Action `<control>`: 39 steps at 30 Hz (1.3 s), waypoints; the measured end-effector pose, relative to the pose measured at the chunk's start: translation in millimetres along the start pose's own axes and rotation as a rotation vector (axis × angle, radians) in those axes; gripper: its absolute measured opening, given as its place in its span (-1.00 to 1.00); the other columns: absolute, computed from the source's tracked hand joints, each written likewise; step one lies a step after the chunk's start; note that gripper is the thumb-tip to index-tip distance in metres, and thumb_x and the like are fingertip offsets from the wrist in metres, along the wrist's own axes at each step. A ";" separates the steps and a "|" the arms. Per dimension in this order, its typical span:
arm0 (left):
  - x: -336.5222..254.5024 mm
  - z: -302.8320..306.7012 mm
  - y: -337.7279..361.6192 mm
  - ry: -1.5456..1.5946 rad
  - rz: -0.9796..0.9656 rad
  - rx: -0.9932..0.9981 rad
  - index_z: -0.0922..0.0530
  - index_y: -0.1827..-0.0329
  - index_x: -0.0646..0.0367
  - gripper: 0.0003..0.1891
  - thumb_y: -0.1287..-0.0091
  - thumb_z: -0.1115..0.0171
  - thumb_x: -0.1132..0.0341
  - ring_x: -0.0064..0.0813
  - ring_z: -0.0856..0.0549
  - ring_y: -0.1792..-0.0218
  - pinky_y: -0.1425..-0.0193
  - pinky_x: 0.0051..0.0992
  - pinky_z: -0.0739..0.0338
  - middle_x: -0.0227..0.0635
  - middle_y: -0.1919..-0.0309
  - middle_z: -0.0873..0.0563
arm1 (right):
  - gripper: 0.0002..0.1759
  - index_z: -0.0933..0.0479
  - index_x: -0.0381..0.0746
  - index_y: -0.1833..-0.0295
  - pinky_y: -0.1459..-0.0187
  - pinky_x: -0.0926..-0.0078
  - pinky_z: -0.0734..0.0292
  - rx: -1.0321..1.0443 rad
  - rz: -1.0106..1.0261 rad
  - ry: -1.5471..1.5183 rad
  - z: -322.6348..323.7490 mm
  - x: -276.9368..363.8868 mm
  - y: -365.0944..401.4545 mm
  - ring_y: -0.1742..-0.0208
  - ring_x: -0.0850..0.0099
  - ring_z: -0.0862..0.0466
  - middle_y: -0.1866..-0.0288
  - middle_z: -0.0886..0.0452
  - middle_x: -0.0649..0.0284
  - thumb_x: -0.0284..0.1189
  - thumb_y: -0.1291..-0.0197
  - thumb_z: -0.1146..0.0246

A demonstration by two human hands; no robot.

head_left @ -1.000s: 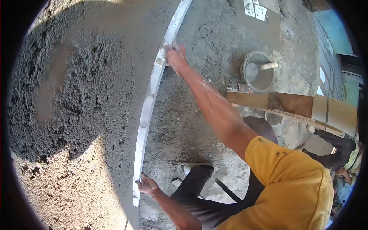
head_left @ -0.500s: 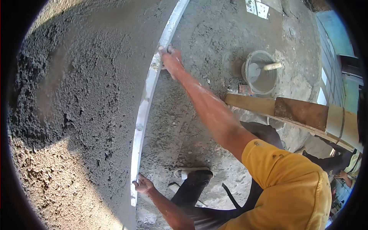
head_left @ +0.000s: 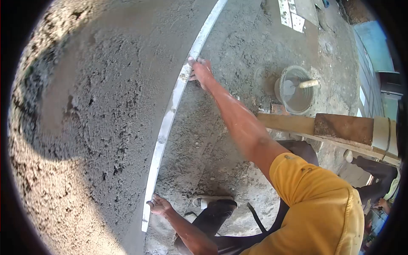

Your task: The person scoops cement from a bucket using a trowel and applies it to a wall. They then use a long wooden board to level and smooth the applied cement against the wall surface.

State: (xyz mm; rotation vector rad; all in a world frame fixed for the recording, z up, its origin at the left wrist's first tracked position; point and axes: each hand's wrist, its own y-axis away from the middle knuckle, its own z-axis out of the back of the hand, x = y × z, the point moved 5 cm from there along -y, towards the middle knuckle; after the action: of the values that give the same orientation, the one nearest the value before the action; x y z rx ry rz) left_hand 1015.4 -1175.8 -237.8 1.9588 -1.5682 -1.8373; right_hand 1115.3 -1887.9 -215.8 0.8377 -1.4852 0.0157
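A long, pale straightedge (head_left: 168,114), spotted with grey mortar, lies along the edge of a wet-looking grey mortar surface (head_left: 102,106). It looks curved in this wide view. My right hand (head_left: 202,73) grips its upper part, thumb on top and fingers around the right side. Near the lower end, my left hand (head_left: 161,205) is closed on the same bar, its fingers partly hidden. The mortar left of the bar is coarse and pitted in places, smoother close to the bar.
A bucket (head_left: 297,107) with grey mix and a light-handled tool (head_left: 309,83) stands at right. Below it are a wooden beam (head_left: 284,123) and a brown block (head_left: 343,128). White tile pieces (head_left: 297,23) lie at top. Another person's leg (head_left: 376,170) shows at far right.
The view has shifted a little. In it, the bar's upper part and my right hand now appear farther right and slightly lower. Both hands keep hold of the bar.
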 end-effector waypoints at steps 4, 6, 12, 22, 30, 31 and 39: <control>-15.7 -10.7 13.7 0.031 -0.013 0.054 -0.36 -0.47 0.48 -0.36 -0.62 -0.34 0.11 -0.11 -0.58 -0.36 -0.46 -0.29 -0.73 0.05 -0.35 -0.45 | -0.35 -0.45 -0.54 -0.39 0.13 0.22 -0.84 0.029 0.026 0.055 -4.6 25.7 20.2 0.17 0.26 -0.81 0.07 -0.73 0.02 -0.13 -0.60 -0.29; -37.1 -3.5 15.2 0.002 -0.013 0.084 -0.35 -0.48 0.48 -0.34 -0.61 -0.34 0.10 -0.10 -0.57 -0.38 -0.49 -0.26 -0.70 0.05 -0.35 -0.45 | -0.41 -0.54 -0.48 -0.32 0.15 0.25 -0.84 0.025 0.037 0.027 -7.5 37.5 34.3 0.20 0.32 -0.80 0.06 -0.73 0.05 -0.12 -0.58 -0.30; -103.9 -35.8 75.6 0.023 -0.035 0.023 -0.19 -0.64 0.48 -0.20 -0.62 -0.33 0.06 -0.06 -0.42 -0.56 -0.65 -0.14 -0.56 0.13 -0.58 -0.23 | -0.19 -0.36 -0.56 -0.60 0.23 0.36 -0.80 0.041 0.044 0.029 -21.7 139.4 90.1 0.09 0.38 -0.77 -0.16 -0.75 0.01 -0.13 -0.56 -0.33; -286.4 -100.7 232.6 -0.193 -0.131 0.103 0.12 -0.72 0.57 0.01 -0.61 -0.36 0.08 0.01 -0.33 -0.63 -0.73 -0.18 -0.45 0.22 -0.64 -0.10 | -0.21 -0.41 -0.53 -0.58 0.20 0.29 -0.76 0.011 0.072 0.028 -62.5 340.0 220.8 0.01 0.30 -0.76 -0.24 -0.72 0.00 -0.11 -0.56 -0.35; -442.6 -179.2 387.3 -0.005 -0.203 0.090 -0.42 -0.39 0.54 -0.29 -0.57 -0.42 0.01 -0.07 -0.57 -0.37 -0.60 -0.25 -0.54 0.12 -0.25 -0.52 | -0.53 -0.66 -0.39 -0.23 0.24 0.32 -0.64 0.020 0.300 -0.010 -103.1 516.8 337.1 0.19 0.40 -0.71 0.20 -0.76 0.18 -0.19 -0.48 -0.37; -461.2 -184.5 401.1 -0.004 -0.213 0.092 -0.43 -0.40 0.53 -0.29 -0.56 -0.42 0.00 -0.07 -0.58 -0.38 -0.61 -0.25 -0.53 0.12 -0.22 -0.55 | -0.48 -0.62 -0.43 -0.25 0.20 0.35 -0.73 0.041 0.316 0.099 -99.5 538.8 355.1 0.23 0.50 -0.70 0.24 -0.70 0.30 -0.17 -0.51 -0.39; -634.1 -210.1 517.7 -0.015 -0.455 0.179 -0.25 -0.71 0.45 -0.21 -0.59 -0.34 0.15 -0.02 -0.36 -0.63 -0.63 -0.23 -0.55 0.23 -0.69 0.06 | -0.52 -0.72 -0.32 -0.09 0.20 0.30 -0.65 -0.070 0.429 0.110 -116.8 736.4 477.3 0.27 0.45 -0.71 0.24 -0.71 0.29 -0.06 -0.49 -0.37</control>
State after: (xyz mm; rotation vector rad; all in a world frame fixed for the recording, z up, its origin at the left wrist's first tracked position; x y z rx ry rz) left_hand 986.8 -1136.5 605.9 2.5652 -1.4204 -1.9072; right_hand 1082.4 -1833.9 667.3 0.4430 -1.5266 0.3226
